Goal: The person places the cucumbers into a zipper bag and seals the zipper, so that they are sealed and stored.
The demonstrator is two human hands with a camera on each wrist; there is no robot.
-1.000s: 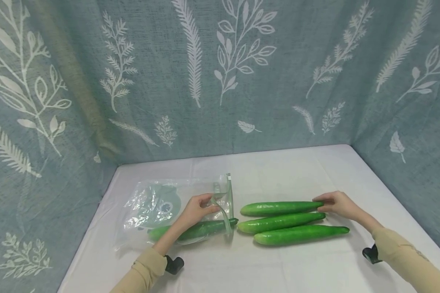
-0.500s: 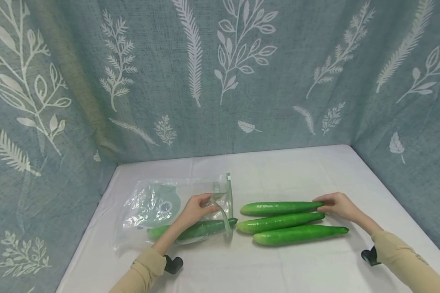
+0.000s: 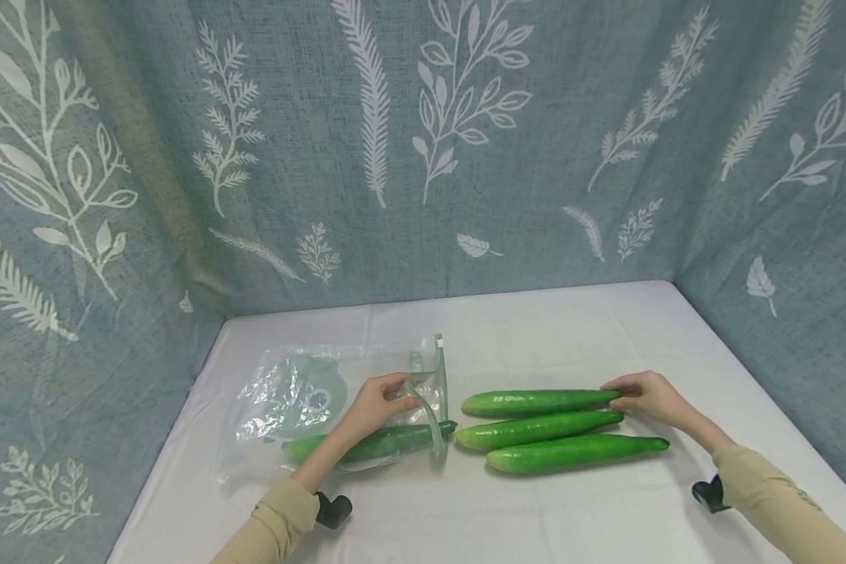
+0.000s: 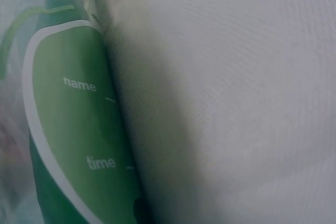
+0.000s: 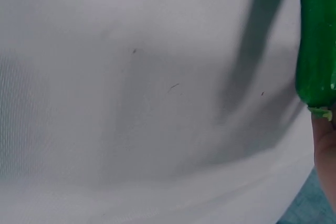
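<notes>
My left hand [image 3: 374, 403] pinches the green-edged mouth of a clear zip bag [image 3: 271, 411] lying flat at the left, so the opening gapes toward the right. Inside it one cucumber [image 3: 388, 442] lies along the near side, its stem end at the mouth, partly behind my forearm. The left wrist view shows the bag's green label [image 4: 73, 124] with "name" and "time" on it. My right hand [image 3: 650, 394] holds the stem end of the farthest cucumber [image 3: 536, 402] between thumb and fingers. In the right wrist view a fingertip [image 5: 324, 140] is beside a cucumber's stem [image 5: 320, 112].
Two more cucumbers, a middle one [image 3: 543, 430] and a near one [image 3: 578, 453], lie side by side just in front of the farthest. All rest on a white-covered table [image 3: 507, 517]. A blue-grey curtain [image 3: 409, 251] with white leaf prints encloses the back and sides.
</notes>
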